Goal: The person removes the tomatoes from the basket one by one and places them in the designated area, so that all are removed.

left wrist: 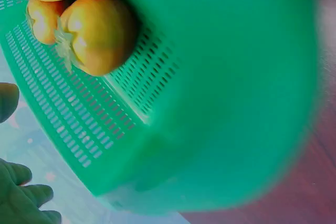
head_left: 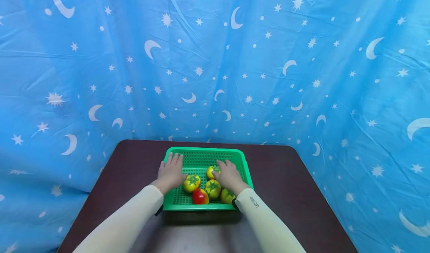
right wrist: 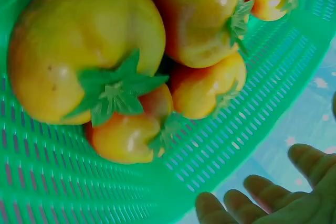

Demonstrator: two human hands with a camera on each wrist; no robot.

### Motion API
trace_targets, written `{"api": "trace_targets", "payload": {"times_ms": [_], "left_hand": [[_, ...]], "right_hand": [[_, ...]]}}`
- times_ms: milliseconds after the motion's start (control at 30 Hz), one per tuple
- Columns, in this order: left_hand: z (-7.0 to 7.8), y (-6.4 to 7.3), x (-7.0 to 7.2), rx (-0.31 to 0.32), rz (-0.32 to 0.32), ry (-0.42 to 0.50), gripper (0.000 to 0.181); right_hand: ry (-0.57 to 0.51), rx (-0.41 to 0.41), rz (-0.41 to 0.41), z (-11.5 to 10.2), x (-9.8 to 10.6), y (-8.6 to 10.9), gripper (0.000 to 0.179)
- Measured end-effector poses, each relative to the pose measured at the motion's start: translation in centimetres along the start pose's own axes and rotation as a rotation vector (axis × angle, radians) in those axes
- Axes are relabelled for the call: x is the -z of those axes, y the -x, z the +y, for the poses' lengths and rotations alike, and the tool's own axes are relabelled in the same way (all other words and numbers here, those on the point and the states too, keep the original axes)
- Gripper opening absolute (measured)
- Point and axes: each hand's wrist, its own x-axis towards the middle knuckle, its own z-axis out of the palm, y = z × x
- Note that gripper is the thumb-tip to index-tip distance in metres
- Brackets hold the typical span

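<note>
A green plastic basket [head_left: 248, 172] with slotted walls sits on the table and holds several yellow persimmon-like fruits [head_left: 192, 184] with green leafy tops. One red fruit [head_left: 200, 196] lies among them near the front wall. Over the basket's left side, my left hand [head_left: 170, 172] is spread with its fingers pointing forward, thumb beside the leftmost yellow fruit. Above the right side reaches my right hand [head_left: 229, 175], fingers extended and thumb close to the rear yellow fruit [head_left: 211, 172]. Both wrist views show the fingers stretched out with nothing gripped.
The dark brown table [head_left: 279, 186] extends on both sides of the basket. A blue curtain [head_left: 215, 59] with white moons and stars hangs behind it and along the sides. Pale sleeves [head_left: 272, 223] cover both forearms.
</note>
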Motion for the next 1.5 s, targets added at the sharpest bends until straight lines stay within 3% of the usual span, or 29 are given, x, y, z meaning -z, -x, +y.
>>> {"api": "trace_targets", "payload": {"times_ms": [167, 367, 567, 700, 900, 1000, 1133, 1367, 1500], "left_hand": [[-2.3, 0.7, -1.1, 0.039, 0.056, 0.069, 0.087], [-3.5, 0.5, -2.4, 0.063, 0.099, 0.167, 0.088], [-4.3, 0.6, -3.6, 0.139, 0.114, 0.3, 0.084], [-4.6, 0.8, -3.9, 0.158, 0.13, 0.338, 0.079], [-4.8, 0.6, -3.9, 0.186, 0.152, 0.313, 0.072], [-4.7, 0.4, -4.1, 0.193, 0.171, 0.299, 0.069], [-4.6, 0.3, -4.2, 0.175, 0.165, 0.35, 0.066], [-4.7, 0.3, -4.5, 0.167, 0.148, 0.38, 0.065], [-4.7, 0.5, -4.6, 0.167, 0.171, 0.363, 0.065]], "right_hand": [[0.032, 0.02, -0.014, 0.5, 0.0, 0.6, 0.06], [0.031, 0.026, -0.048, 1.6, -0.1, 0.8, 0.059], [-0.049, 0.054, -0.181, 2.6, -0.1, 0.5, 0.06], [-0.072, 0.032, -0.25, 2.9, 0.8, 0.1, 0.061], [0.002, 0.022, -0.269, 2.7, 2.1, -1.0, 0.061], [0.04, -0.003, -0.328, 2.4, 1.9, -1.4, 0.064], [0.059, -0.044, -0.388, 2.1, 1.4, -1.8, 0.071], [0.113, -0.06, -0.354, 2.5, -0.5, -2.0, 0.074], [0.151, -0.034, -0.279, 2.6, -1.1, -1.8, 0.076]]}}
